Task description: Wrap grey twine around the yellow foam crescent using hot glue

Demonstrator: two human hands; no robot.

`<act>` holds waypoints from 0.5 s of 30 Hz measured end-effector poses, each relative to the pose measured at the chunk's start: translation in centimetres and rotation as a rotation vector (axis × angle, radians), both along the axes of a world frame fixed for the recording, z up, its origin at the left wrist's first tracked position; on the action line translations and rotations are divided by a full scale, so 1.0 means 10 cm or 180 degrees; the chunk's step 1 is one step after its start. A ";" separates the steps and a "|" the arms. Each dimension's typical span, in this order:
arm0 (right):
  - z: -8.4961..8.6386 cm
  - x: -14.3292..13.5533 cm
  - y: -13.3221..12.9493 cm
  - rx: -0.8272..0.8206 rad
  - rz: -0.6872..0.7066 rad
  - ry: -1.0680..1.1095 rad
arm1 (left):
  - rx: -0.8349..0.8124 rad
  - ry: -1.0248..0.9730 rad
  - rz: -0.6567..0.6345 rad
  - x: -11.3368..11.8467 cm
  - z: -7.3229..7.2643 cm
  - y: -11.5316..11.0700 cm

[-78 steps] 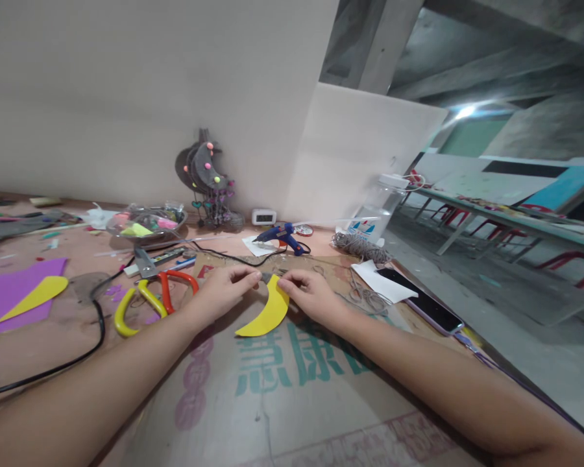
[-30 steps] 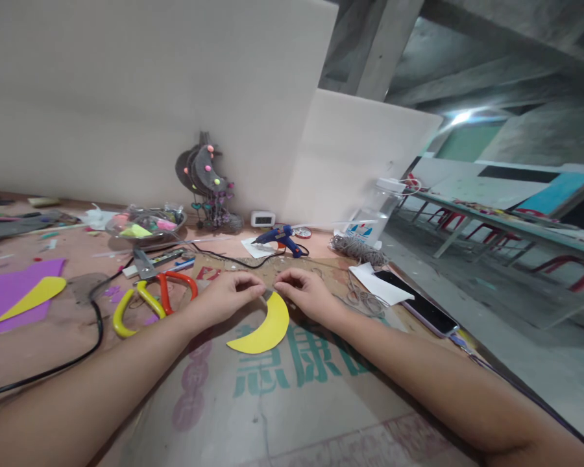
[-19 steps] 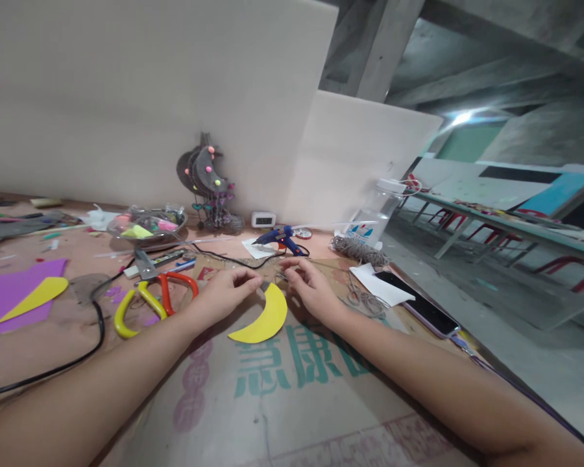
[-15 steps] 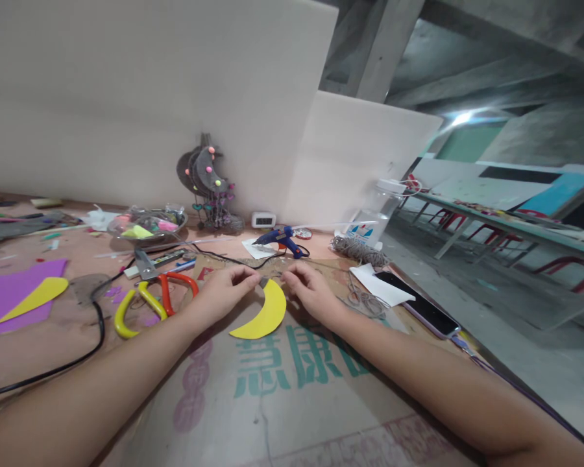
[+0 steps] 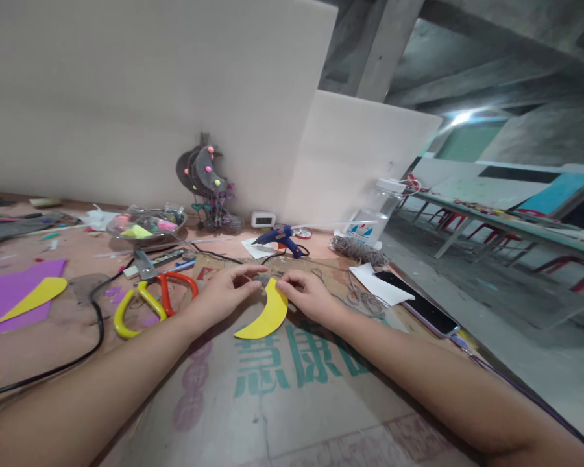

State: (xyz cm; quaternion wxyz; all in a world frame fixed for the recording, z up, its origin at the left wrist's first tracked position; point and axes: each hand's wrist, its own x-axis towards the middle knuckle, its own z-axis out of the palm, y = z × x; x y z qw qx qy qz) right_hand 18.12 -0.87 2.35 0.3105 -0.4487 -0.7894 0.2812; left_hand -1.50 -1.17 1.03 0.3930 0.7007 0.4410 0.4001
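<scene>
A yellow crescent cutout point(image 5: 265, 318) lies over the printed cardboard point(image 5: 292, 415), with its lower tip pointing left. My right hand point(image 5: 306, 292) pinches the crescent near its upper end between thumb and fingers. To the left of that end is my left hand point(image 5: 231, 288), thumb and fingers apart, with nothing seen between them. A small grey patch shows between the left fingertips and the crescent; what it is I cannot tell. Beyond both hands a blue glue gun point(image 5: 282, 240) rests by a piece of white paper point(image 5: 257, 248).
Scissors with yellow and red handles point(image 5: 141, 308) lie left of my forearm. Purple sheets point(image 5: 10, 292) are at far left. Behind stand a bowl of craft bits point(image 5: 148, 227) and a grey moon ornament point(image 5: 207, 175). Grey yarn point(image 5: 360, 250) and a phone point(image 5: 418, 305) lie right.
My right hand has moved left and taken hold of the crescent's upper end. The left fingers have spread and let go of it. The crescent has shifted slightly right.
</scene>
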 end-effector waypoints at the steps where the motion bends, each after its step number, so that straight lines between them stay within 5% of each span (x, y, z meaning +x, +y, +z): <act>1: 0.00 0.00 0.00 0.0012 0.0013 -0.0015 | 0.0018 0.0073 -0.0018 0.00 0.01 -0.01; 15: 0.01 0.00 -0.01 0.0232 0.0101 -0.0240 | -0.0060 0.0067 -0.0261 0.02 0.04 -0.03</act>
